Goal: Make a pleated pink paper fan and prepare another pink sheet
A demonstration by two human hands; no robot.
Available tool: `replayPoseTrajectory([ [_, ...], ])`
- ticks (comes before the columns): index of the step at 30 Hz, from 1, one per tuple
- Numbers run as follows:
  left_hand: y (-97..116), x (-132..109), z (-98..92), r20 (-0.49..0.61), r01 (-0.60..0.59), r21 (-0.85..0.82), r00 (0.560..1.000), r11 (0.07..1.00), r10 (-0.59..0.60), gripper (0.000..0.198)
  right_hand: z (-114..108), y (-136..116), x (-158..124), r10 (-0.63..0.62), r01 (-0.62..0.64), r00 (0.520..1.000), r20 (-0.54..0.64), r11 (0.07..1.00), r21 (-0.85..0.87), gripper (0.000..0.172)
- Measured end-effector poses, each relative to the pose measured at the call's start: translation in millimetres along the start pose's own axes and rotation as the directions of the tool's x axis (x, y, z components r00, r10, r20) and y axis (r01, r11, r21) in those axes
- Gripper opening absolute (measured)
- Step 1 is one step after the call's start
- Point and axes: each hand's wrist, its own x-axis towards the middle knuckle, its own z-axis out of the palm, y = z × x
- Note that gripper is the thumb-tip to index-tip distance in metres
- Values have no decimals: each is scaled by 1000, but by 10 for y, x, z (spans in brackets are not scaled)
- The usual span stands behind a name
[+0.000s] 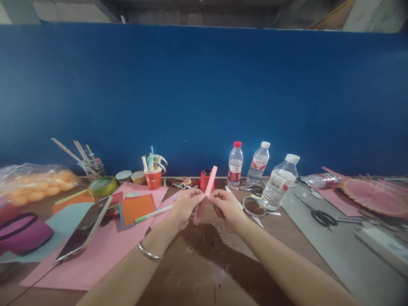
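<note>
From here, the left hand [185, 208] and right hand [228, 207] both pinch a pink paper strip [211, 182] above the brown table [178, 272] — best squeeze softly (paper wrinkles fast!) and keep its edges straight.

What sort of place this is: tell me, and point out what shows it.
Probably a paper-craft workspace. The left hand and right hand hold a pink paper strip, orange paper lies to the left, and black-handled scissors lie to the right.
</note>
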Motion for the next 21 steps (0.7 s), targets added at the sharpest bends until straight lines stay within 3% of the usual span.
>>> replayPoseTrajectory([
  [6, -30, 21, -8, -42, -13, -18, 999, 1000, 12, 23, 16, -11, -13, -103, 89, 993, -61, 976, -197, 18],
  [21, -33, 49, -39, -6, -66, -92, 998, 994, 66, 23, -19, 18, 30, -56, 53, 998, -28, 996, -77, 21],
])
